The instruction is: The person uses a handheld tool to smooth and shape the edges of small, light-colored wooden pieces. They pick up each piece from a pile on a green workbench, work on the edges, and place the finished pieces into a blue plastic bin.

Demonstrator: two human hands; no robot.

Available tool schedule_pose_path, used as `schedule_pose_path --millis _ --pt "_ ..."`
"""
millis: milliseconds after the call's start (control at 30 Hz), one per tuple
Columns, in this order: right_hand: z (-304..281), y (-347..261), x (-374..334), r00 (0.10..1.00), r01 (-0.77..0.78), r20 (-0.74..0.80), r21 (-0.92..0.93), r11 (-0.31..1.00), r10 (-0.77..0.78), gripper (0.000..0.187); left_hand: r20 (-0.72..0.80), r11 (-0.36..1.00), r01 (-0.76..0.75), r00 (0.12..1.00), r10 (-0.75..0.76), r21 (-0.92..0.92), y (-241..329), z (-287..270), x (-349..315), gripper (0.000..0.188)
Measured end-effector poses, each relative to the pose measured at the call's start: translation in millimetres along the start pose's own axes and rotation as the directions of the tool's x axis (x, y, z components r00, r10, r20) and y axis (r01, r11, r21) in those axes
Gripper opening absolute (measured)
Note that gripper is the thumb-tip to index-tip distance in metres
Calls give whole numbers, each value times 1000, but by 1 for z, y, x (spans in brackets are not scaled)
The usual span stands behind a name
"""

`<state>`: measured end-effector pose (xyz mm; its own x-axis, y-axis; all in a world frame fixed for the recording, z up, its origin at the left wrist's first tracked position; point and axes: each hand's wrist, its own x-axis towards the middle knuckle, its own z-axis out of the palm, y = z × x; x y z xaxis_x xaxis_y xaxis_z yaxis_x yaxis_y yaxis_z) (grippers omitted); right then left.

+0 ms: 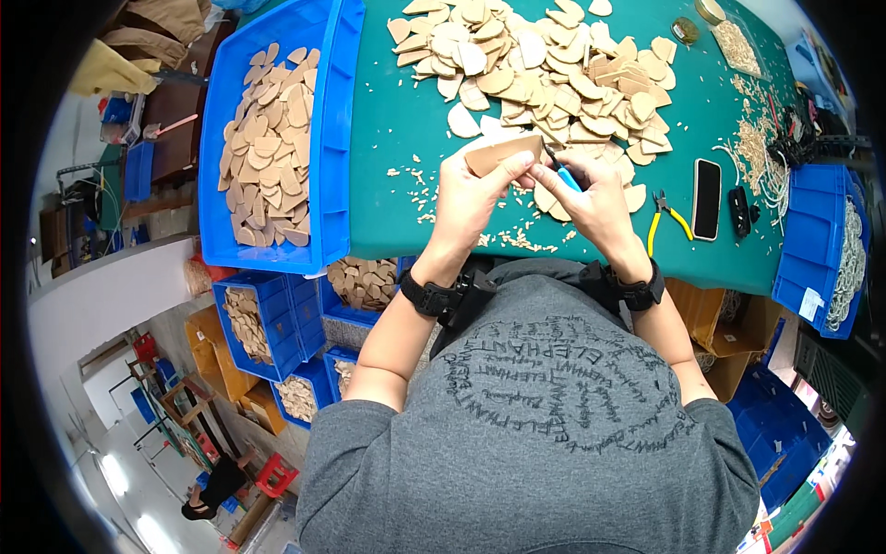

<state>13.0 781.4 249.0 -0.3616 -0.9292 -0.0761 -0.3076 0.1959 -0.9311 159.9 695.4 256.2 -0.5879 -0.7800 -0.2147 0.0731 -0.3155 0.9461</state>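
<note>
My left hand (469, 201) is closed on a tan, board-like piece (498, 157), with the thumb lying across its near edge. In my right hand (600, 205) is a small tool with a blue handle (568, 179). Its dark tip meets the right end of the piece, and the fingers hide most of its shape. Both hands are close together above the green table, their fingertips almost touching. Just beyond them spreads a heap of similar tan half-round pieces (563, 78).
A blue bin (334, 138) of tan pieces stands left. On the right lie yellow-handled cutters (672, 220), a phone (706, 198) and wood crumbs (759, 129). A blue crate (801, 249) holds pale cords. More blue bins (293, 314) are below left. Another person (221, 485) is far off.
</note>
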Motion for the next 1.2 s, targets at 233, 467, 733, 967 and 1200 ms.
schedule_pose_path --millis 233,467,733,967,1200 --pt "-2 0 7 993 -58 -86 199 978 77 23 -94 988 52 993 -66 -143 12 -25 -1 28" --pt "-14 15 4 982 -43 -173 201 979 79 18 -575 704 -366 815 -74 -608 33 -122 46 62" --pt "-20 23 -10 962 -162 -182 216 963 203 22 129 423 -278 929 347 862 -107 -64 176 49" --pt "-24 29 -12 952 -210 -192 157 965 238 27 176 321 -238 961 213 917 -105 -75 190 26" --pt "-15 13 1 989 -114 -87 46 992 118 29 33 439 -143 968 250 887 -112 -73 172 32"
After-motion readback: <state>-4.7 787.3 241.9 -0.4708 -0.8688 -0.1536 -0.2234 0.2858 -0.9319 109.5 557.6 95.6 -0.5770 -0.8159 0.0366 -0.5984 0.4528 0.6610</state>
